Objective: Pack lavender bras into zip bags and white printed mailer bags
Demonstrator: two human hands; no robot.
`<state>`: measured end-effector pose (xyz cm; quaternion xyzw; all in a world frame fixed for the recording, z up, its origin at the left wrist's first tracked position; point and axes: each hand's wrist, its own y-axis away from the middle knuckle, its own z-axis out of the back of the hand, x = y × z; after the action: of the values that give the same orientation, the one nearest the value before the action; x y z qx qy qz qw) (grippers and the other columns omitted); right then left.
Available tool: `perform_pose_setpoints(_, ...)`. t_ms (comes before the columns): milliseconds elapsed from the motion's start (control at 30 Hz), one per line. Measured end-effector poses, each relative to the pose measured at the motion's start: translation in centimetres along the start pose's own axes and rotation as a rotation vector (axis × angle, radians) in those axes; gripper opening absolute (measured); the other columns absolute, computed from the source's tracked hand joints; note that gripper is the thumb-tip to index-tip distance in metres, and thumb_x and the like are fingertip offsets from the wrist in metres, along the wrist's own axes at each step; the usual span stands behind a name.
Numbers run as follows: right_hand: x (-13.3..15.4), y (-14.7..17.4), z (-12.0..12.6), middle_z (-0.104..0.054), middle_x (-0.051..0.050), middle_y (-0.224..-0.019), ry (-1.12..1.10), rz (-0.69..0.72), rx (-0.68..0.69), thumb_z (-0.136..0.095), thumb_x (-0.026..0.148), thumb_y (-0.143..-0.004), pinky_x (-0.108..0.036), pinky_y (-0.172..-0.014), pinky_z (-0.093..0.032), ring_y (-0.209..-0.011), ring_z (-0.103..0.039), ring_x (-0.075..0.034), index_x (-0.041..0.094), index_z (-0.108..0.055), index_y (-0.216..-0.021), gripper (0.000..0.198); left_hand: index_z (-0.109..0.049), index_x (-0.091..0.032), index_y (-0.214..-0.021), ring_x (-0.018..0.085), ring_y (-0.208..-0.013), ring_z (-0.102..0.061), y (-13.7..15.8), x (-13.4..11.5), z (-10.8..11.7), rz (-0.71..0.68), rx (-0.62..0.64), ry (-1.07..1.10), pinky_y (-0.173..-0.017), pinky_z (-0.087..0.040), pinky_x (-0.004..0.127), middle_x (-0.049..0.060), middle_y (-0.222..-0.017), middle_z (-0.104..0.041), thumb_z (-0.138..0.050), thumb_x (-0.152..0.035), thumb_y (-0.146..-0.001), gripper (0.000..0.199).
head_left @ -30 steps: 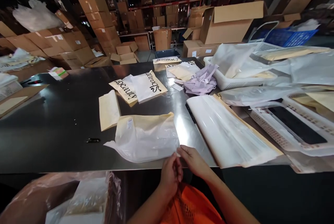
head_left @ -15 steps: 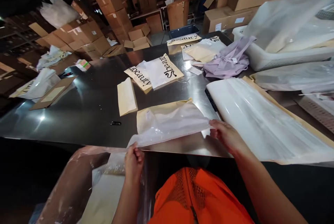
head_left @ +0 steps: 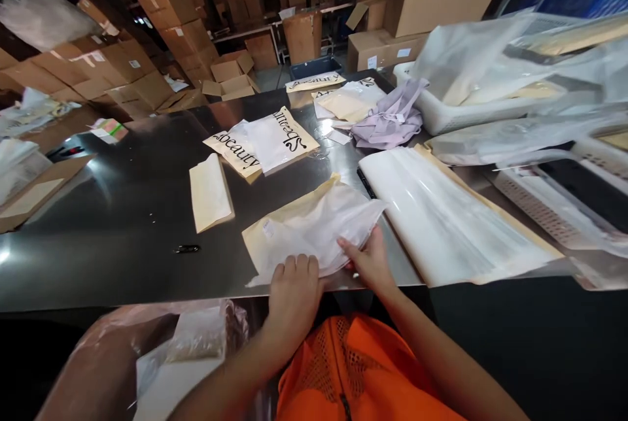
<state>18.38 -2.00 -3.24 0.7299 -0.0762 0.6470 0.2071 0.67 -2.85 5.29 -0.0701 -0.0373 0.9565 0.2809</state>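
Note:
A thin translucent plastic bag with a cream-coloured flat piece showing through or under it lies at the table's near edge. It carries a small printed label near its left end. My left hand is closed over the bag's near edge, knuckles up, with the fingertips hidden. My right hand pinches the right part of the bag, thumb on top and fingers underneath. A folded cream piece lies beyond to the left, and a small black clip-like item is left of the bag.
On the dark metal table lie lettered packages, lilac cloth and a stack of clear plastic sleeves. White baskets stand at right. Below the near edge is a plastic-lined bin. Cardboard boxes fill the background.
My hands have come closer together; the left moved right along the bag's near edge, the right moved in from its corner. The bag's right end is now bunched up. The view has turned right.

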Motion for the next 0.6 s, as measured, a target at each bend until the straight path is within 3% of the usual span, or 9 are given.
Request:
perform_pose_setpoints(100,1.9,-0.4,0.2,-0.057,0.002,-0.078,0.048,0.029,0.089,-0.072,0.057,-0.074,-0.026,-0.038,-0.043,-0.046,-0.05,-0.012,0.025,-0.034,-0.112,0.062,-0.065,-0.019,-0.068,0.022,-0.057,-0.053,-3.7,0.5,1.2,-0.073,0.167,0.086,-0.055,-0.028,0.03,0.007,-0.063,-0.06,-0.065,-0.01,-0.08,0.015)
perform_pose_setpoints(167,3.0,-0.9,0.9,-0.056,0.004,-0.076,0.021,0.077,0.169,-0.07,0.059,-0.073,-0.024,-0.037,-0.04,-0.044,-0.046,-0.01,0.024,-0.035,-0.113,0.064,-0.058,-0.021,-0.056,0.016,-0.048,-0.042,-5.8,2.3,2.8,-0.161,0.263,0.2,-0.053,-0.021,0.028,0.001,-0.052,-0.05,-0.076,-0.027,-0.077,0.027)
perform_pose_setpoints(233,3.5,-1.6,2.0,-0.056,0.004,-0.076,0.018,0.112,0.213,-0.069,0.062,-0.071,-0.024,-0.037,-0.037,-0.043,-0.043,-0.009,0.023,-0.036,-0.114,0.066,-0.052,-0.021,-0.051,0.014,-0.046,-0.037,-7.3,4.4,5.0,-0.202,0.351,0.283,-0.052,-0.019,0.028,-0.002,-0.048,-0.043,-0.072,-0.047,-0.079,0.043)
perform_pose_setpoints(300,3.2,-2.2,3.5,-0.057,0.003,-0.074,0.109,0.101,0.183,-0.065,0.065,-0.074,-0.025,-0.041,-0.038,-0.043,-0.044,-0.01,0.022,-0.039,-0.116,0.066,-0.049,-0.021,-0.053,0.013,-0.047,-0.037,-8.3,6.2,7.2,-0.11,0.236,0.364,-0.051,-0.02,0.026,-0.003,-0.049,-0.041,-0.055,-0.054,-0.087,0.048)
perform_pose_setpoints(367,2.4,-2.4,4.9,-0.059,0.001,-0.073,0.309,0.111,0.046,-0.064,0.066,-0.075,-0.029,-0.049,-0.044,-0.05,-0.051,-0.015,0.02,-0.042,-0.12,0.068,-0.045,-0.02,-0.053,0.012,-0.047,-0.036,-8.4,7.3,9.1,0.061,-0.065,0.351,-0.051,-0.023,0.025,-0.003,-0.048,-0.036,-0.047,-0.052,-0.09,0.049)
perform_pose_setpoints(433,1.7,-1.7,5.9,-0.063,-0.006,-0.084,0.533,0.226,-0.164,-0.068,0.066,-0.072,-0.036,-0.061,-0.049,-0.065,-0.059,-0.022,0.016,-0.045,-0.123,0.074,-0.041,-0.019,-0.051,0.01,-0.046,-0.032,-7.8,7.3,10.0,0.141,-0.306,0.206,-0.052,-0.022,0.025,-0.004,-0.046,-0.031,-0.047,-0.05,-0.089,0.05)
perform_pose_setpoints(467,1.6,-1.1,6.0,-0.064,-0.01,-0.09,0.627,0.325,-0.238,-0.068,0.064,-0.074,-0.04,-0.068,-0.051,-0.074,-0.061,-0.025,0.015,-0.049,-0.121,0.071,-0.039,-0.019,-0.049,0.01,-0.046,-0.031,-7.4,7.0,10.1,0.128,-0.35,0.121,-0.052,-0.02,0.025,-0.004,-0.045,-0.029,-0.048,-0.049,-0.089,0.051)
perform_pose_setpoints(533,2.0,0.3,5.2,-0.065,-0.015,-0.099,0.784,0.554,-0.107,-0.058,0.053,-0.087,-0.045,-0.079,-0.051,-0.087,-0.062,-0.029,0.016,-0.058,-0.114,0.046,-0.038,-0.018,-0.049,0.01,-0.046,-0.031,-6.7,5.9,9.6,0.061,-0.337,-0.001,-0.053,-0.016,0.027,-0.002,-0.046,-0.031,-0.047,-0.049,-0.091,0.054)
perform_pose_setpoints(600,2.9,1.2,3.2,-0.067,-0.014,-0.109,0.882,0.732,0.279,-0.045,0.035,-0.097,-0.046,-0.092,-0.048,-0.103,-0.061,-0.029,0.021,-0.065,-0.112,0.029,-0.041,-0.018,-0.05,0.012,-0.048,-0.033,-6.3,4.5,8.5,-0.002,-0.282,-0.062,-0.053,-0.013,0.028,-0.001,-0.049,-0.037,-0.045,-0.051,-0.093,0.055)
